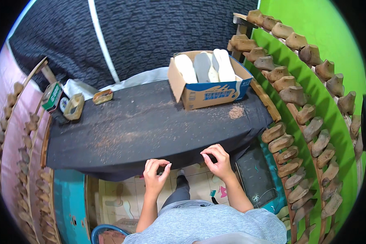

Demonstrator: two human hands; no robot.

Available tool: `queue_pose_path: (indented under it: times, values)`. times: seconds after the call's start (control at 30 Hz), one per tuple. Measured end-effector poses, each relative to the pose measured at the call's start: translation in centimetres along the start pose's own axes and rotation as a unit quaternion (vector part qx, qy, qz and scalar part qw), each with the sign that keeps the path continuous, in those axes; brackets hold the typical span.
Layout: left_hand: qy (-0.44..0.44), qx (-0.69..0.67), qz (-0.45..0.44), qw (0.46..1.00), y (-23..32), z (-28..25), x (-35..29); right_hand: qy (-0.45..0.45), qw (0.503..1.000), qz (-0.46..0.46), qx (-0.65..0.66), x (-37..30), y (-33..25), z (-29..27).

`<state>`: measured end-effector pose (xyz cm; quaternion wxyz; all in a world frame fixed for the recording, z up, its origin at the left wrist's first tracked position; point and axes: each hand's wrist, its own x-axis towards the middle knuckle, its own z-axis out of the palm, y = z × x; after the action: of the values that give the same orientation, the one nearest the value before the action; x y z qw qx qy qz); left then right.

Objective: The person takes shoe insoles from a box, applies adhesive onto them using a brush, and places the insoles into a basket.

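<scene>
My left hand [156,173] is raised at the front edge of the black-covered table [158,122], its fingers curled in toward the thumb in a pinch. To its right, my right hand [218,162] makes the same curled shape, thumb and forefinger tips together. The two pinches face each other across a gap. Anything between the fingertips is too small to make out. Neither hand is on the cardboard box [207,97] at the back right of the table, which holds white and grey shoe soles [202,67].
Brown shavings [114,140] litter the cloth. A green-and-white box [52,96] and a shallow tray [74,106] stand at the far left. Racks of wooden shoe lasts [293,95] line both sides. Below are a teal cabinet [69,199] and a blue-rimmed basin [95,236].
</scene>
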<state>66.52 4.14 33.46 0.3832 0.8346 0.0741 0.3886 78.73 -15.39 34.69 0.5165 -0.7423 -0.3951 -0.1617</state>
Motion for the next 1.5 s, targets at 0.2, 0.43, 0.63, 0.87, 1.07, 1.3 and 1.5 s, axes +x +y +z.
queue_pose_path:
  times: [0.2,0.43,0.63,0.87,1.07,1.3,1.5]
  values:
    - [-0.015,-0.047,0.033,0.998,-1.5,6.6,8.7,0.074,0.995,-0.024,-0.068,8.6,6.2,-1.9]
    - [-0.016,-0.039,0.137,0.99,-0.2,12.5,19.1,0.165,0.983,0.017,-0.081,19.8,11.9,-4.3]
    - [0.003,-0.038,0.168,0.985,0.8,17.2,24.2,0.133,0.969,0.035,-0.204,26.3,20.6,-5.4]
    - [0.016,-0.014,0.156,0.987,1.6,20.6,25.5,-0.021,0.9,0.214,-0.38,28.4,24.7,-5.8]
    - [0.029,0.009,0.151,0.988,1.8,22.5,25.6,-0.091,0.873,0.286,-0.386,29.1,23.3,-5.6]
    - [0.033,0.019,0.138,0.99,2.8,23.3,24.6,0.048,0.899,0.267,-0.344,28.5,24.0,-6.2]
    - [0.049,0.028,0.119,0.991,3.2,22.3,23.4,0.087,0.941,0.198,-0.261,28.3,24.8,-7.0]
